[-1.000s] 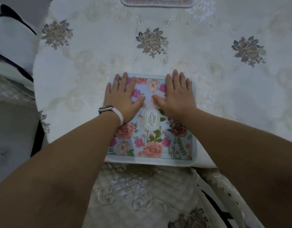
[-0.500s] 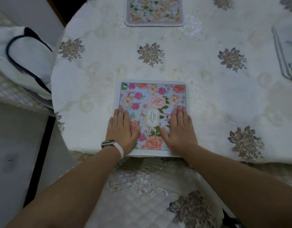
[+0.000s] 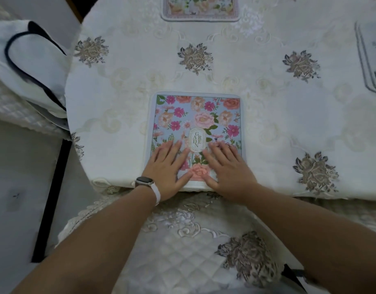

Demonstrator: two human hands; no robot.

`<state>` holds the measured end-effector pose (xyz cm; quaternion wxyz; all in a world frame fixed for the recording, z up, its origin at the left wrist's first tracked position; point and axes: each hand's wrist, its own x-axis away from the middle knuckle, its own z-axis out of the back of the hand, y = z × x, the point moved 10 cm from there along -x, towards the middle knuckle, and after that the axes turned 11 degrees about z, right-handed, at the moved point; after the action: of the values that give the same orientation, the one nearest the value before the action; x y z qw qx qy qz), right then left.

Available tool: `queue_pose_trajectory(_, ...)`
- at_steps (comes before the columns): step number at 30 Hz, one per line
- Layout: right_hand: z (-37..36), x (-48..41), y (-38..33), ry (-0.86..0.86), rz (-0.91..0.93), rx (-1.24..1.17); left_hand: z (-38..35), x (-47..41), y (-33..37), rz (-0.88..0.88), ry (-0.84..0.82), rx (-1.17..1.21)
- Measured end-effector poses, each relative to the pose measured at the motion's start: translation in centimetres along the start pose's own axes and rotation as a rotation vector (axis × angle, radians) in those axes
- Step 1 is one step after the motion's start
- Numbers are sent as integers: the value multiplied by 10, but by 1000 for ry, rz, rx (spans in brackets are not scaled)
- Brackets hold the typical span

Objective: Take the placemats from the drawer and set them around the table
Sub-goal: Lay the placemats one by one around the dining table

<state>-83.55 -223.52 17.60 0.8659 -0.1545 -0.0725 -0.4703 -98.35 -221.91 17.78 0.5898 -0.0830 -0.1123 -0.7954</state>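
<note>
Both hands have slid back from the far half of the placemat point(image 3: 204, 115) to its near half since one second ago; the placemat, which then overhung the table point(image 3: 352, 187), now lies flat with its near edge at the table's near rim. Placemat: rectangular, pale blue, printed with pink, peach and magenta flowers; a white oval label at its centre reads GARDEN. Left hand point(image 3: 164, 166): palm down, fingers straight and flat on the near left part, thumb angled inward; a wristwatch point(image 3: 144, 181) sits on its wrist. Right hand point(image 3: 229, 168): palm down, fingers straight and flat on the near right part; neither hand grips anything. A second placemat point(image 3: 201, 9) lies at the far edge; a third placemat point(image 3: 371, 56) lies at the right edge; an embroidered cream tablecloth point(image 3: 119, 92) covers the table.
</note>
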Motion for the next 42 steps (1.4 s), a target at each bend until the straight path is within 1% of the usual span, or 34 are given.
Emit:
queue_pose_trajectory(2, -3, 15, 19, -29, -19, 21, -6, 9, -14, 33, -22, -18)
queue_pose_trajectory(5, -6, 32, 43, -58, -74, -17, -9, 19, -34, 75, -40, 2)
queue_pose_trajectory(8, -7, 37, 47, -67, -100, -40, -12, 29, -57, 133, -98, 17)
queue_pose_trajectory(10, -6, 44, 51, -63, -157, -59, -10, 38, -70, 179, -132, 54)
queue_pose_trajectory(12, -1, 54, 57, -63, -231, -85, 2, 43, -80, 217, -110, 101)
queue_pose_trajectory(14, 7, 64, 59, -90, -279, -118, 14, 42, -84, 232, -89, 97)
queue_pose_trajectory(15, 14, 66, 57, -96, -272, -129, 21, 42, -85, 240, -75, 96)
queue_pose_trajectory(17, 34, 66, 51, -50, -229, -153, 42, 41, -77, 230, -12, 115)
queue_pose_trajectory(21, 76, 72, 55, 69, -228, -247, 87, 41, -25, 57, 142, 170)
queue_pose_trajectory(24, 99, 81, 64, 113, -214, -218, 111, 37, 12, 24, 157, 217)
queue_pose_trajectory(27, 118, 96, 76, 166, -198, -178, 127, 33, 49, 2, 167, 211)
queue_pose_trajectory(30, 128, 119, 93, 189, -185, -158, 142, 30, 85, 21, 188, 211)
queue_pose_trajectory(33, 137, 144, 116, 208, -190, -155, 147, 26, 117, 55, 167, 199)
queue_pose_trajectory(36, 145, 174, 143, 205, -189, -161, 151, 25, 155, 107, 159, 187)
queue_pose_trajectory(42, 165, 234, 209, 201, -148, -129, 163, 20, 244, 172, 159, 239)
